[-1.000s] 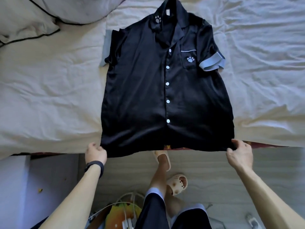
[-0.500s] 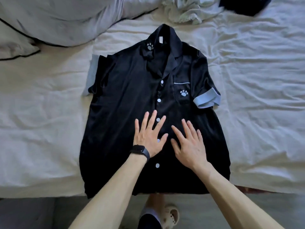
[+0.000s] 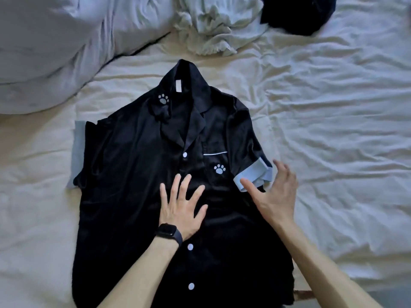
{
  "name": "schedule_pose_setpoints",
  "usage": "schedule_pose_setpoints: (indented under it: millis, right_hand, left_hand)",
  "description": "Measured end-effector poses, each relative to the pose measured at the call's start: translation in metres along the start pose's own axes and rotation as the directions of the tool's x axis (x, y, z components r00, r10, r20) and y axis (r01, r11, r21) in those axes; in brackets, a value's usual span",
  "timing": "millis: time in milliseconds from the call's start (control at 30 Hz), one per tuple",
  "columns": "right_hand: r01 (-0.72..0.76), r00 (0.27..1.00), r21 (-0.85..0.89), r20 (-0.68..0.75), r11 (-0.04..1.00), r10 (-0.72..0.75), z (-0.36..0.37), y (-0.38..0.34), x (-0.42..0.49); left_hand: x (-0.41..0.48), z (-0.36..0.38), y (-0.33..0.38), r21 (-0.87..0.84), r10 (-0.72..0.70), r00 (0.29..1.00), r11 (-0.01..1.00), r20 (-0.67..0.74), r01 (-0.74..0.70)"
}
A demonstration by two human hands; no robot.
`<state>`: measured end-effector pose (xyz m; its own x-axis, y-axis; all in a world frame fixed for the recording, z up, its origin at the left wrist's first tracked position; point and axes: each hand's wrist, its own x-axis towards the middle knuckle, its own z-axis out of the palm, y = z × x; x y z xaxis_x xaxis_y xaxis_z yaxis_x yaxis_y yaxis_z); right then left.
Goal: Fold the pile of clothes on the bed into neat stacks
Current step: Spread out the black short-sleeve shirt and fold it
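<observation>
bed point(image 3: 333, 134): r hand point(image 3: 278, 196) now at cuff point(image 3: 255, 172)

Both bare forearms reach in from the near edge and angle toward the middle. The left hand point(image 3: 182, 210) lies flat, palm down, with its fingers straight, spread and pointing far. The right hand point(image 3: 277, 196), just to its right, has its thumb stretched left and its fingers spread, slightly bent and a little blurred.
</observation>
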<state>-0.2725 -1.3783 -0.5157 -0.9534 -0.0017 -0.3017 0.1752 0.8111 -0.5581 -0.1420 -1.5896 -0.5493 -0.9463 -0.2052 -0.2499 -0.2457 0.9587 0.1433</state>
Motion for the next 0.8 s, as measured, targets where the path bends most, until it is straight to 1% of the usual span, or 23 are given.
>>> schedule_pose_setpoints:
  millis: [67, 100, 133, 200, 233, 300, 333, 367, 433, 500, 533, 567, 600, 633, 667, 700, 733, 800]
  right_hand:
    - [0.039, 0.991, -0.191, 0.135, 0.981, -0.013, 0.003, -0.009, 0.027]
    - [0.061, 0.982, -0.248, 0.19, 0.967, -0.013, 0.004, -0.009, 0.04]
    - [0.068, 0.974, -0.251, 0.228, 0.966, -0.01, 0.002, -0.009, 0.056]
    - [-0.011, 0.969, -0.125, 0.242, 0.992, 0.041, -0.013, -0.004, 0.092]
    - [-0.059, 0.977, -0.055, 0.2, 0.997, 0.069, -0.026, 0.0, 0.112]
    - [-0.114, 0.993, 0.062, 0.039, 0.992, 0.112, -0.054, 0.006, 0.158]
    - [-0.145, 0.988, 0.143, -0.035, 0.979, 0.152, -0.067, 0.011, 0.178]
    - [-0.183, 0.976, 0.232, -0.076, 0.955, 0.205, -0.077, 0.017, 0.197]
    - [-0.256, 0.953, 0.317, -0.076, 0.913, 0.294, -0.089, 0.031, 0.224]
    - [-0.338, 0.933, 0.336, -0.003, 0.879, 0.36, -0.091, 0.048, 0.235]
    - [-0.385, 0.916, 0.358, 0.039, 0.851, 0.398, -0.09, 0.057, 0.236]
    - [-0.408, 0.907, 0.395, 0.07, 0.823, 0.416, -0.089, 0.063, 0.232]
    - [-0.407, 0.905, 0.428, 0.07, 0.807, 0.419, -0.088, 0.066, 0.227]
    - [-0.397, 0.908, 0.444, 0.064, 0.803, 0.414, -0.088, 0.067, 0.22]
    - [-0.399, 0.909, 0.441, 0.071, 0.804, 0.412, -0.087, 0.066, 0.21]
    - [-0.411, 0.906, 0.432, 0.099, 0.803, 0.41, -0.086, 0.064, 0.199]
    - [-0.433, 0.9, 0.409, 0.142, 0.803, 0.413, -0.084, 0.062, 0.186]
    - [-0.504, 0.86, 0.328, 0.274, 0.799, 0.43, -0.078, 0.053, 0.163]
  left_hand:
    - [0.034, -0.007, 0.019, -0.02, 0.065, 0.998, 0.998, -0.025, -0.066]
    - [0.049, -0.01, 0.029, -0.032, 0.073, 0.997, 0.997, -0.012, -0.073]
    - [0.063, -0.012, 0.038, -0.043, 0.058, 0.998, 0.997, 0.011, -0.057]
    - [0.087, -0.014, 0.053, -0.104, -0.026, 0.995, 0.994, 0.093, 0.036]
    - [0.096, -0.014, 0.058, -0.124, -0.077, 0.987, 0.988, 0.14, 0.094]
    - [0.107, -0.016, 0.067, -0.068, -0.142, 0.979, 0.986, 0.143, 0.153]
    - [0.115, -0.02, 0.072, -0.031, -0.16, 0.977, 0.986, 0.14, 0.166]
    - [0.126, -0.025, 0.076, 0.001, -0.183, 0.972, 0.983, 0.149, 0.185]
    - [0.151, -0.035, 0.081, 0.12, -0.226, 0.955, 0.971, 0.191, 0.206]
    - [0.182, -0.049, 0.084, 0.249, -0.266, 0.938, 0.946, 0.222, 0.209]
    - [0.2, -0.056, 0.086, 0.258, -0.267, 0.943, 0.942, 0.199, 0.212]
    - [0.218, -0.062, 0.088, 0.233, -0.249, 0.957, 0.949, 0.147, 0.211]
    - [0.238, -0.068, 0.091, 0.182, -0.214, 0.974, 0.963, 0.076, 0.198]
    - [0.259, -0.074, 0.097, 0.119, -0.17, 0.985, 0.979, 0.021, 0.167]
    - [0.279, -0.079, 0.102, 0.06, -0.122, 0.993, 0.991, 0.001, 0.122]
    - [0.299, -0.082, 0.109, 0.027, -0.061, 0.998, 0.998, 0.025, 0.061]
    - [0.315, -0.085, 0.117, 0.034, 0.005, 0.996, 0.999, 0.089, -0.009]
    - [0.338, -0.086, 0.134, 0.113, 0.099, 0.963, 0.985, 0.25, -0.13]
